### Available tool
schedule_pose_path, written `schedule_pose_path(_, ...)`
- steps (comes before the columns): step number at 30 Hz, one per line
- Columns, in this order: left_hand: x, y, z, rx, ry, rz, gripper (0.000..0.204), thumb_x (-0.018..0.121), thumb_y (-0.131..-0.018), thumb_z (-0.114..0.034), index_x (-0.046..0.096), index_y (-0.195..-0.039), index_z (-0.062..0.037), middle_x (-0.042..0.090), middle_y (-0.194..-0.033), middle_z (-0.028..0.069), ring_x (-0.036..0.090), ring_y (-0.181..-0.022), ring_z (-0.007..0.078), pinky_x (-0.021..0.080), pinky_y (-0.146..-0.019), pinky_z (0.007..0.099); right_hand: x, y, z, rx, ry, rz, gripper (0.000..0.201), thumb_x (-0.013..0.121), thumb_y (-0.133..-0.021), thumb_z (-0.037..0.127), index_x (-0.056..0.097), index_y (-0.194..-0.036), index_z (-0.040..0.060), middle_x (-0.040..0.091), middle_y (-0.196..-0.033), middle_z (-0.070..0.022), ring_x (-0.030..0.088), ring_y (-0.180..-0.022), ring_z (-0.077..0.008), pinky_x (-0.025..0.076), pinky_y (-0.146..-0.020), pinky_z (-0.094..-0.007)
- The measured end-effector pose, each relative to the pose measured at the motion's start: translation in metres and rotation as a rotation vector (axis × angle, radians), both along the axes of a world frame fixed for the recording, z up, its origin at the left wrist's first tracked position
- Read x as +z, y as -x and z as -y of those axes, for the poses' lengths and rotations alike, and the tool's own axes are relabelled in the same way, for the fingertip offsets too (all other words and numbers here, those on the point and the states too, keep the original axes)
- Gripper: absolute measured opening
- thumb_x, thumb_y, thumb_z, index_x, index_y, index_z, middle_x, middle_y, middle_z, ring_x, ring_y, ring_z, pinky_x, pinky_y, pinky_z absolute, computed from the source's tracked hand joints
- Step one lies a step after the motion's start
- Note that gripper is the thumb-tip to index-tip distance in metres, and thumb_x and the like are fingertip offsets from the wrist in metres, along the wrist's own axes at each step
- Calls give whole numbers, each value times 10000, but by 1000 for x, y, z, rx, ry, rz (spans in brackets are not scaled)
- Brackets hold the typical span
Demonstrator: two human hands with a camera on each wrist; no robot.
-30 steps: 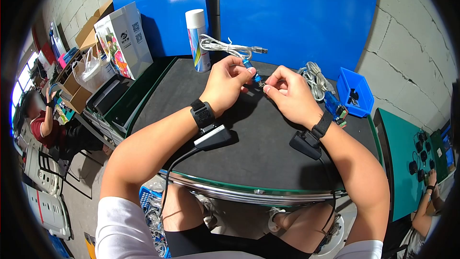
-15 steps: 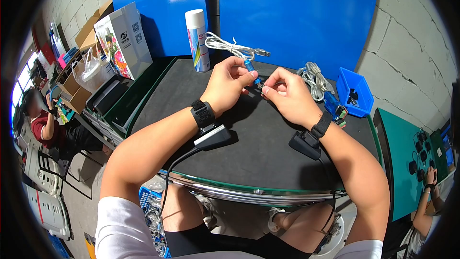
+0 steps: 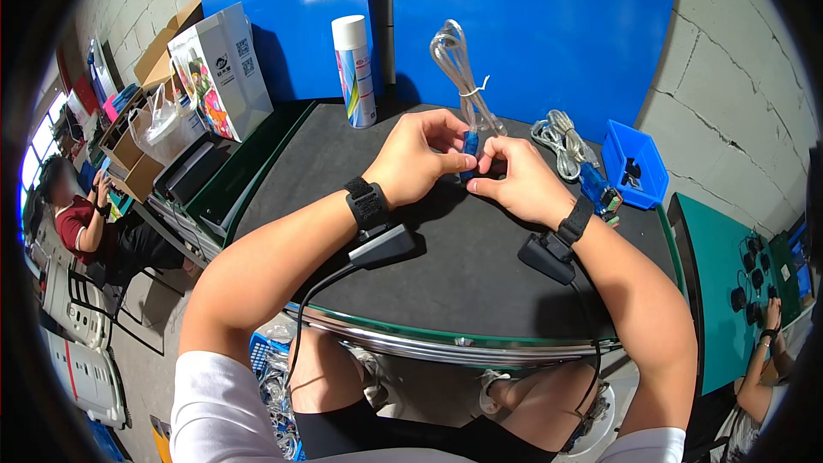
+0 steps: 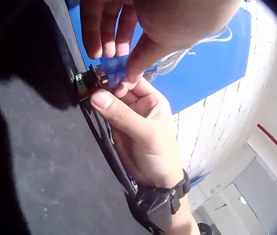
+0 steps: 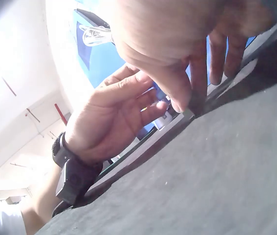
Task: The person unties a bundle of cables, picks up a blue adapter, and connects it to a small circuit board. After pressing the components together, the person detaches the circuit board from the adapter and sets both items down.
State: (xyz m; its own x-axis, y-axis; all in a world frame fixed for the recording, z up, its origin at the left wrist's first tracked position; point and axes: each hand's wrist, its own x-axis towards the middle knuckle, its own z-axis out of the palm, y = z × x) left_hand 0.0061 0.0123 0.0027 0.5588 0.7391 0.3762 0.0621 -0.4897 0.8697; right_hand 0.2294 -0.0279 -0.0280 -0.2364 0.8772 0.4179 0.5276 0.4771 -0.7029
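above the dark table, i have the left hand curled round a blue cable connector, thumb and fingers pinching it, while the right hand pinches at its lower end.

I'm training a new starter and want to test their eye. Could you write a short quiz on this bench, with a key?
1. True or false: the patterned, white-capped spray can stands upright.
2. Small black parts lie in: A) a white paper bag; B) an open blue plastic bin; C) a cardboard box.
3. Fill in the colour: the left hand's fingers pinch a translucent ____ connector.
Key: 1 true; 2 B; 3 blue.
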Motion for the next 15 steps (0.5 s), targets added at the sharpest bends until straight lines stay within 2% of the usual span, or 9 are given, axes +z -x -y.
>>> schedule_pose_path(3, 0, 0, 0, -34, 47, 27, 271, 885, -875, -12, 704, -1076, -30, 748, -969, 35, 689, -933, 114, 596, -868, 306, 6, 3, 4, 19, -36, 34, 214, 829, -851, 103, 648, -912, 7, 739, -886, -168, 710, -814, -267, 530, -725, -400)
schedule_pose_path(5, 1, 1, 0, -21, 28, 6, 271, 887, -874, -10, 703, -1073, -28, 748, -966, 35, 691, -933, 115, 597, -868, 306, 14, 8, 10, -13, 56, -54, 130, 732, -881, 63, 685, -973, -17, 762, -938, -186, 744, -874, -272, 562, -777, -405)
schedule_pose_path(6, 1, 1, 0, -8, 8, -14, 271, 888, -872, -8, 702, -1069, -25, 747, -964, 35, 693, -933, 116, 598, -867, 307, 13, 7, 9, -12, 56, -54, 130, 732, -881, 63, 685, -973, -17, 762, -938, -186, 744, -874, -272, 562, -777, -405)
schedule_pose_path(8, 1, 1, 1, -8, 9, -14, 269, 888, -873, -11, 700, -1064, -17, 747, -962, 37, 694, -925, 117, 599, -865, 308, 11, 7, 5, -59, 21, -127, 171, 644, -898, 28, 714, -1040, -36, 780, -981, -179, 766, -931, -272, 590, -850, -399)
schedule_pose_path(9, 2, 1, 1, -9, 8, -15, 268, 889, -873, -13, 698, -1060, -9, 746, -960, 39, 695, -917, 118, 599, -862, 310, 11, 7, 5, -31, 12, -204, 238, 654, -916, 41, 724, -1122, -54, 792, -1033, -161, 771, -964, -262, 600, -887, -383)
schedule_pose_path(12, 3, 2, 2, 17, 1, -52, 278, 893, -872, -22, 696, -1064, 11, 748, -966, 51, 702, -913, 125, 602, -852, 309, 11, 10, 2, -16, -111, -280, 298, 661, -936, 60, 714, -1199, -71, 793, -1082, -150, 766, -994, -238, 598, -900, -361)
schedule_pose_path(13, 4, 3, 3, 18, 0, -52, 278, 893, -872, -22, 696, -1064, 11, 748, -966, 51, 702, -913, 125, 602, -852, 309, 13, 11, 4, -1, -125, -268, 338, 696, -982, 135, 708, -1248, -75, 787, -1108, -141, 747, -999, -187, 584, -870, -330)
schedule_pose_path(15, 7, 3, 5, 31, -14, -96, 276, 892, -873, -30, 697, -1060, 28, 753, -980, 69, 712, -920, 133, 604, -846, 310, 19, 15, 11, 6, -98, -267, 342, 716, -995, 162, 714, -1251, -65, 784, -1105, -130, 734, -981, -164, 573, -847, -313)
